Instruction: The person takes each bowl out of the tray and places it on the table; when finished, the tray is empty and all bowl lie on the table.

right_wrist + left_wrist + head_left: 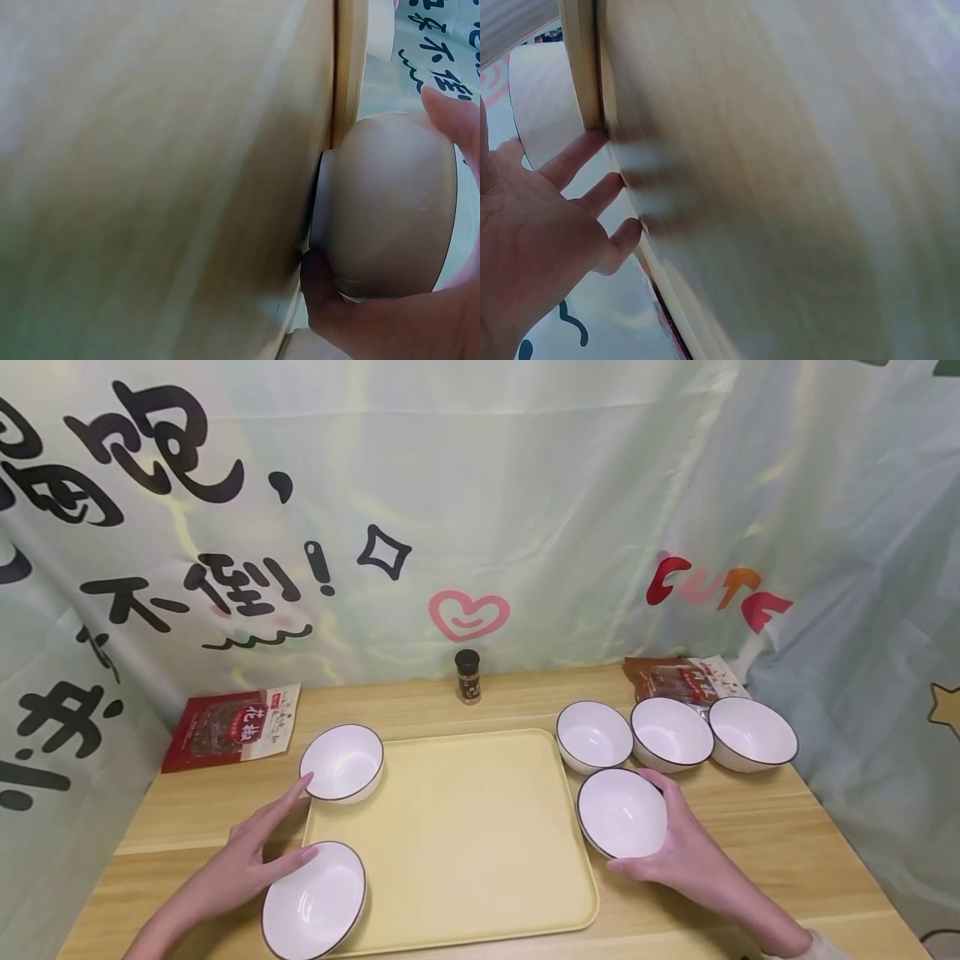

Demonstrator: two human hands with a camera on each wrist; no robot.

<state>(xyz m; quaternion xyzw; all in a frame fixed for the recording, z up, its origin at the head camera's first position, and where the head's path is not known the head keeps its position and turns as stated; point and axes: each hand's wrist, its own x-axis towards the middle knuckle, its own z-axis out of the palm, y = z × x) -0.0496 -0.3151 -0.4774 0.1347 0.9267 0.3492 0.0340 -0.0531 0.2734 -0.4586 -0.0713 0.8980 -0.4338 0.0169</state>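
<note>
My right hand [684, 847] grips a white bowl [622, 812] with a dark rim from its right side, thumb at the near rim and fingers round the far side. That bowl overlaps the right edge of a pale yellow tray [457, 843]; the right wrist view shows its outer wall [394, 202] upright and close over the table. On the left, my left hand [238, 870] spreads its fingers between two similar bowls. Its index fingertip overlaps the upper left bowl [343, 763], and its thumb overlaps the rim of the lower left bowl [315, 902]. Its other fingertips [630, 229] reach down to the tabletop.
Three more white bowls stand in a row at the right: one by the tray's corner [595, 735], a middle one [672, 732] and an outer one [753, 730]. Behind them lies a brown packet [675, 681]. A red packet [232, 727] lies back left; a spice jar [468, 677] stands behind the tray.
</note>
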